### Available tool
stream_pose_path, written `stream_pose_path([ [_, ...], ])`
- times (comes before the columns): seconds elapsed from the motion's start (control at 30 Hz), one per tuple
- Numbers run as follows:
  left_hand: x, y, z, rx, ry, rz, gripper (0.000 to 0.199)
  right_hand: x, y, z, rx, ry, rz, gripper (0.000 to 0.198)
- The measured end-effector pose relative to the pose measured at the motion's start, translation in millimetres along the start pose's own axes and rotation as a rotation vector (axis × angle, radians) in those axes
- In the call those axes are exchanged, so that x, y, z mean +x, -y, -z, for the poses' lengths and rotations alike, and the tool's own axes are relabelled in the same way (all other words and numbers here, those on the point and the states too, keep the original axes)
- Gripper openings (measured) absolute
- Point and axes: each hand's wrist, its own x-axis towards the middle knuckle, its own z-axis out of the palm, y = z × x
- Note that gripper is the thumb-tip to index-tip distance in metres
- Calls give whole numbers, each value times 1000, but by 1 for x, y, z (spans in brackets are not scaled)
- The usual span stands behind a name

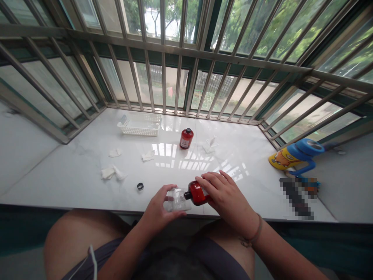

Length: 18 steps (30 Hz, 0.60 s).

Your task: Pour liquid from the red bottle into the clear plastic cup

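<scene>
My left hand is wrapped round a clear transparent bottle, tilted with its opening toward the right. My right hand grips a red bottle that lies nearly level, its black threaded neck pointing left at the mouth of the clear bottle. Whether any liquid passes between the two I cannot tell. On the counter, left of my left hand, lies a black ring-like cap. A second red bottle with a black cap and a pale label stands upright farther back.
A white perforated basket sits at the back left of the white counter. Crumpled tissues lie on the left, and a clear pump top on a tissue behind. A blue-and-yellow tumbler is at right; window bars edge the counter.
</scene>
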Motion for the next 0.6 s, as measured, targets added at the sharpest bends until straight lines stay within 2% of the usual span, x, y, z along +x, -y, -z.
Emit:
stream_pose_path([
  [0.6,-1,-3,0,6,7,-3,75,-1,-2,-3,42,4,-10,74],
])
